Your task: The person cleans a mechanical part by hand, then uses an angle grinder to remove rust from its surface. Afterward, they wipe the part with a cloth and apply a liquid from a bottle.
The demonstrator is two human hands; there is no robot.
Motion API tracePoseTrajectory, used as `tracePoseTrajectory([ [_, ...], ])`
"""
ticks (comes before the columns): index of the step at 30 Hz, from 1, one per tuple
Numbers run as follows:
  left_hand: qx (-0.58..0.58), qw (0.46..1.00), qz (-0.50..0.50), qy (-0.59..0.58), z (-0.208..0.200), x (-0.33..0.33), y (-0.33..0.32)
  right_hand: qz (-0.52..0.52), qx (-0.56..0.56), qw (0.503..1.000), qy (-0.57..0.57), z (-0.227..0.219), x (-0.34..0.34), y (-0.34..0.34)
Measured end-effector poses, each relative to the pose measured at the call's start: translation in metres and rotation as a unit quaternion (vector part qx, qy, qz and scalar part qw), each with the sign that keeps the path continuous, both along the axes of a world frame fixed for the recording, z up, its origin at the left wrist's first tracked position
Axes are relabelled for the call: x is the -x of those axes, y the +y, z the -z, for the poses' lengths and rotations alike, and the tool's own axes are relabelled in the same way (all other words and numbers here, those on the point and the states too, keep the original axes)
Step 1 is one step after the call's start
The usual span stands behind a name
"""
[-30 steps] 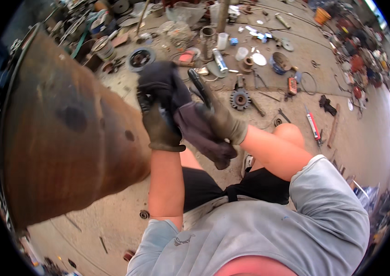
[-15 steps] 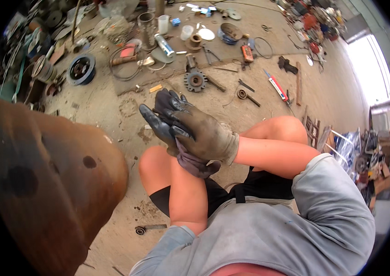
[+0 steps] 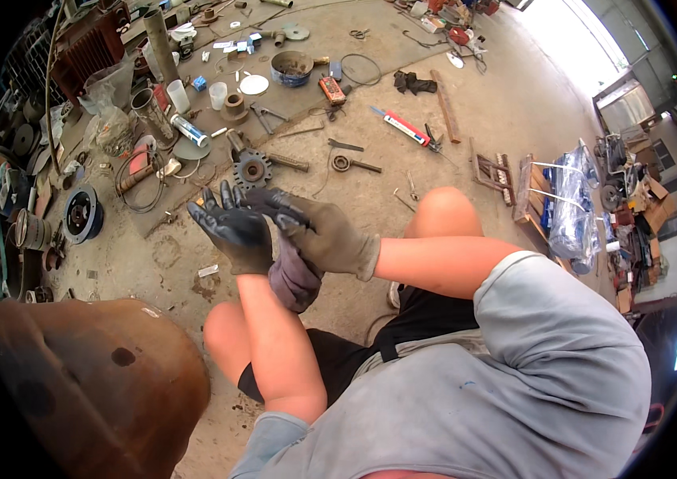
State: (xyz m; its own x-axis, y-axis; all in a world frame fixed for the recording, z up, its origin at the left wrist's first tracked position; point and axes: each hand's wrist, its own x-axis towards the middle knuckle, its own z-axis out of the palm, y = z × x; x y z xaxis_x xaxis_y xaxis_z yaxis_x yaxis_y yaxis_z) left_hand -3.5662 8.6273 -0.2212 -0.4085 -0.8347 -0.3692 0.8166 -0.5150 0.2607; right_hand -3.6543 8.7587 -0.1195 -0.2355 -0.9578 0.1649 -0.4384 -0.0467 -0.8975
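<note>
My left hand, in a dark-coated work glove, is raised with its fingers spread, palm side partly in view. Close against its right side is my right hand in a matching glove, its fingers reaching left toward the left fingers. A purplish-grey rag hangs from beneath the right hand, bunched beside my left wrist. The right hand appears closed on the rag, though the grip itself is hidden. On the floor just past my fingertips lies a dark toothed gear with a shaft.
A large rusty metal body stands close at my left. Beyond the hands lie a ring spanner-like tool, a red-and-white sealant gun, a blue pot and a blue-rimmed wheel. Plastic-wrapped goods are at right.
The hands were pressed together; now the left fingers are spread and its palm side shows, with the right hand shifted beside it. The view has turned, showing more at right.
</note>
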Motion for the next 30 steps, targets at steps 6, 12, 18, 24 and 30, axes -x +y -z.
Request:
tracePoseTrajectory([
  [6, 0.036, 0.996, -0.002, 0.079, 0.04, 0.054, 0.031, 0.068, 0.078, 0.994, 0.047, 0.086, 0.038, -0.023],
  [12, 0.158, 0.975, 0.023, -0.156, -0.033, 0.105, 0.065, -0.031, -0.139, 0.98, -0.141, 0.099, 0.132, -0.102],
  [18, 0.324, 0.945, 0.024, -0.017, 0.02, 0.04, 0.015, -0.119, 0.22, 0.968, 0.019, 0.056, 0.094, -0.091],
  [24, 0.206, 0.877, -0.116, -0.418, -0.114, 0.079, 0.061, -0.394, -0.055, 0.917, 0.007, 0.035, 0.105, -0.155],
  [30, 0.12, 0.916, -0.269, -0.273, -0.138, -0.01, 0.085, -0.393, 0.341, 0.853, 0.035, 0.049, 0.065, -0.038],
])
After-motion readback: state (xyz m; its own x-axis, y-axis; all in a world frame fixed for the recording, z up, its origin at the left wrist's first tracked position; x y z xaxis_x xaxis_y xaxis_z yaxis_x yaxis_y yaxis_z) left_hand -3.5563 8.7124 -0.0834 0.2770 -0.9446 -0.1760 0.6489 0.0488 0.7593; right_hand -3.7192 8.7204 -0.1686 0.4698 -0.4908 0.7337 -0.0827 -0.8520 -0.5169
